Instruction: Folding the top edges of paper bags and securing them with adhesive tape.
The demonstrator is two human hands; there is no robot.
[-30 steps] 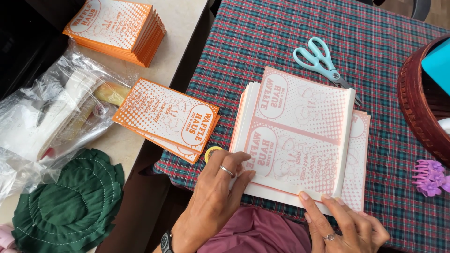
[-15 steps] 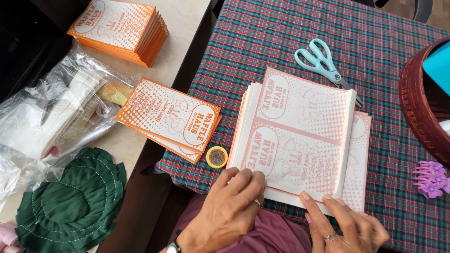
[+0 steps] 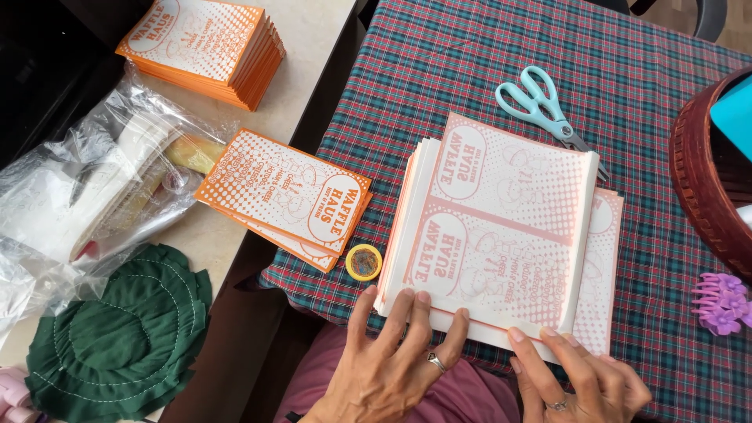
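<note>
Left hand slid onto paper stack; basket holds blue item.

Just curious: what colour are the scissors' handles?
Light blue, on the scissors; clear in the head view.

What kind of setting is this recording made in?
Probably a home work table, not a shop floor: a red-and-green plaid tablecloth, pale blue scissors, and a stack of orange-printed white paper sheets under both hands.
</note>
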